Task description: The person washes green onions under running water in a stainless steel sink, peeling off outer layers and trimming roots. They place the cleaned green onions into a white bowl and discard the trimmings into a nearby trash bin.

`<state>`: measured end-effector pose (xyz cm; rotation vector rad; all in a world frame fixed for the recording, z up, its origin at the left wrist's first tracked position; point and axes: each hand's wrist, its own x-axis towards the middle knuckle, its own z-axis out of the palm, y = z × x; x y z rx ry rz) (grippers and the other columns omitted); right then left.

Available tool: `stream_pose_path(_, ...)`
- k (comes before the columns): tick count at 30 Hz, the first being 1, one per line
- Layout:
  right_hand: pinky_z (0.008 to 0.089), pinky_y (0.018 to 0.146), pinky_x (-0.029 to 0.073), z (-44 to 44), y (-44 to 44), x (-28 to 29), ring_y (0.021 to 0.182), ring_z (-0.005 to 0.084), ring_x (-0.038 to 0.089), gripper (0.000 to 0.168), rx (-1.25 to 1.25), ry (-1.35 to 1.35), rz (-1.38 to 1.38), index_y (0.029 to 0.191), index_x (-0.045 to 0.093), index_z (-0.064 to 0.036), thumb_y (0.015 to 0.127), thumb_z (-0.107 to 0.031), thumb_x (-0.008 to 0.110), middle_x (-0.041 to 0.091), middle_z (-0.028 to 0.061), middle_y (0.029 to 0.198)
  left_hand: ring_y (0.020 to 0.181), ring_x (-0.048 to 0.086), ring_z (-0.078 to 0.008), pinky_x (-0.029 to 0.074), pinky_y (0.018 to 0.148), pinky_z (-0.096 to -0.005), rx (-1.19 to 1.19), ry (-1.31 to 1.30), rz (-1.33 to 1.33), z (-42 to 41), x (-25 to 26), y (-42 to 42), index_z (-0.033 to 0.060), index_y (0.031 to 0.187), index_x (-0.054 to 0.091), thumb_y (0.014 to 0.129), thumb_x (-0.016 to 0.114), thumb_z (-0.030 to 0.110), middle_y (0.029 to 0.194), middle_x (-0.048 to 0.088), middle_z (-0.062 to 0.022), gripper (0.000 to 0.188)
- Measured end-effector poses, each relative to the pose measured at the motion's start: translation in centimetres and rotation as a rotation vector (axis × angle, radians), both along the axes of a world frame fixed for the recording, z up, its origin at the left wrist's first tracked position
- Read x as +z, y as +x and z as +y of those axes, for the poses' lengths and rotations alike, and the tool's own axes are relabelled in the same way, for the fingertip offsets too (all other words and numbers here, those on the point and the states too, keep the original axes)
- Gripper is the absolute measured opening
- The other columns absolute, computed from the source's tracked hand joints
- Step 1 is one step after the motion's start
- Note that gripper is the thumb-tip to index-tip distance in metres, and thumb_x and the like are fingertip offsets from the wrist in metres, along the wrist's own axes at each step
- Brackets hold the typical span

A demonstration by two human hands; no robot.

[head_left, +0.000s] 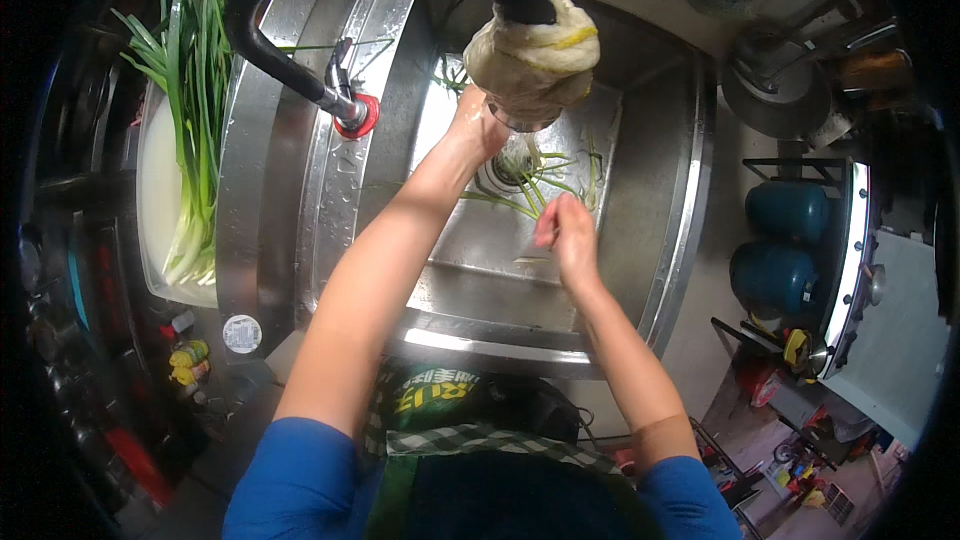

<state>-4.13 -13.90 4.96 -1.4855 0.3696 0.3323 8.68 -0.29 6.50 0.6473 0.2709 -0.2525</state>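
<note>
Both my hands are inside a stainless-steel sink (480, 292). Below the faucet spout, my left hand (480, 120) reaches forward, its fingers mostly hidden by the cloth-wrapped spout end (536, 52). Green leaf tips (452, 76) show just beyond that hand; whether it grips them cannot be seen. My right hand (568, 229) is nearer to me, blurred, with its fingers curled. Thin green scallion pieces (534, 191) lie over the drain (514, 165) and reach close to its fingertips. Whether the right hand holds anything is unclear.
A black flexible faucet hose (251, 37) arches over the sink from a red-ringed base (364, 116). On the left, a bundle of scallions (191, 165) lies in a white plastic tub (157, 240). Blue gas cylinders (776, 277) and a large pot (780, 90) stand to the right.
</note>
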Motion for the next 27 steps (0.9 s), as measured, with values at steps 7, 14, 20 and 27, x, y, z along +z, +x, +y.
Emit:
stream_pose_path(7,0.0204,0.039,0.024,3.9,6.9,2.7,0.044,0.0064,0.028,0.026,0.071,0.407,0.135,0.079,0.05,-0.005,0.088,-0.025,0.036,0.034,-0.0031,0.056,0.071,0.055,-0.0145,0.045,0.059,-0.024,0.076,-0.001,-0.07,0.9,-2.7,0.1,0.002,0.104,0.048,0.087,0.045,0.028,0.087,0.057,-0.0046,0.032)
stream_pose_path(14,0.0245,0.05,0.044,6.9,6.5,5.3,0.055,0.0106,0.052,0.019,0.177,0.014,-0.209,0.079,0.054,0.003,0.086,-0.009,0.041,0.053,0.0051,0.067,0.064,0.057,-0.0188,0.045,0.062,-0.0289,0.28,0.225,0.097,4.0,0.3,0.4,0.0023,0.084,0.05,0.083,0.052,0.031,0.077,0.062,-0.016,0.028)
stream_pose_path(20,0.0281,0.039,0.039,5.9,7.0,2.1,0.042,0.016,0.048,0.022,0.07,-0.964,-0.934,0.07,0.051,0.0,0.084,-0.014,0.042,0.044,0.0049,0.048,0.057,0.056,-0.0159,0.044,0.058,-0.0255,0.382,0.149,0.078,3.2,0.0,0.3,0.0045,0.072,0.05,0.078,0.061,0.024,0.065,0.06,-0.0122,0.023)
stream_pose_path(27,0.0233,0.044,0.037,4.8,8.2,3.2,0.046,0.0115,0.04,0.016,-0.022,0.528,0.357,0.075,0.05,-0.005,0.078,-0.021,0.045,0.041,0.0001,0.056,0.068,0.058,-0.0175,0.049,0.067,-0.0288,0.22,0.146,0.041,3.8,-0.8,-1.0,-0.002,0.089,0.051,0.085,0.05,0.022,0.079,0.059,-0.0131,0.024)
